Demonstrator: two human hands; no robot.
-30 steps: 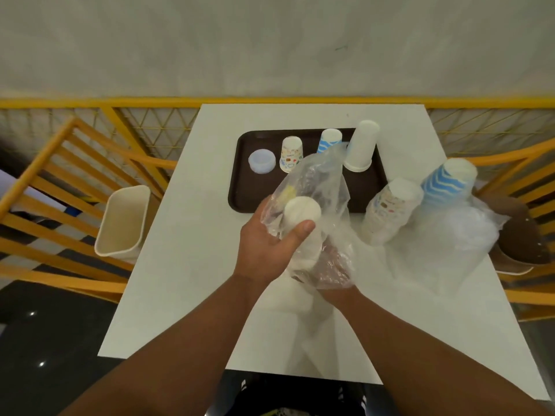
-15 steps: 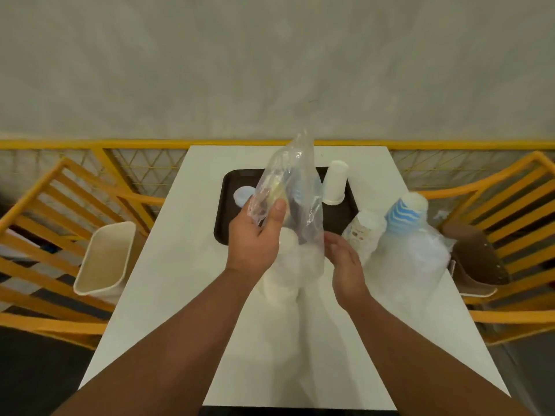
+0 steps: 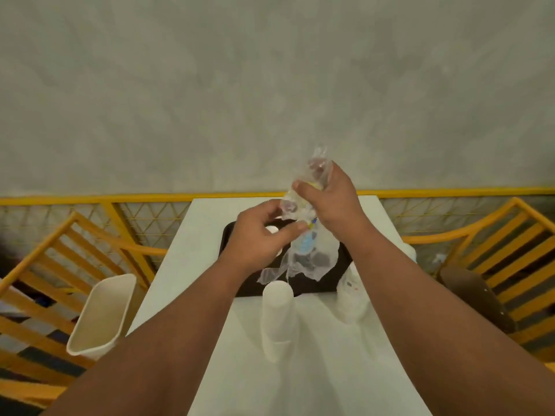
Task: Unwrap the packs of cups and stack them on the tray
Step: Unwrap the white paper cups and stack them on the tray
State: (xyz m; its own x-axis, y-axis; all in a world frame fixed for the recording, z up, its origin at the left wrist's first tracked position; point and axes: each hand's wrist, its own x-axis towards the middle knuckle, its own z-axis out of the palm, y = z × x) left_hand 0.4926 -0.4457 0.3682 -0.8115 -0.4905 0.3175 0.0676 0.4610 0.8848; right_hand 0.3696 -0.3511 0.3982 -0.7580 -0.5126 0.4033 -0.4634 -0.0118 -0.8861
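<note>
White table [image 3: 210, 295] shown in lower centre of frame, flanked by yellow chairs [image 3: 45, 265]. Dark tray [image 3: 342, 256] seen at table's far end, largely hidden behind hands. Beige bin [image 3: 99, 313] placed at lower left, beside table edge. Stack of white cups [image 3: 277, 316] stood inverted on table, just in front of tray. Clear plastic wrapper [image 3: 309, 250] held raised above tray at frame centre: upper end gripped in curled fingers of right hand [image 3: 330, 199], middle pinched between thumb and fingers of left hand [image 3: 258, 238], loose end hung below both.

Clear crinkled plastic wrapper [image 3: 309, 256], matt white paper cup stack [image 3: 277, 313], smooth white table [image 3: 315, 370].
</note>
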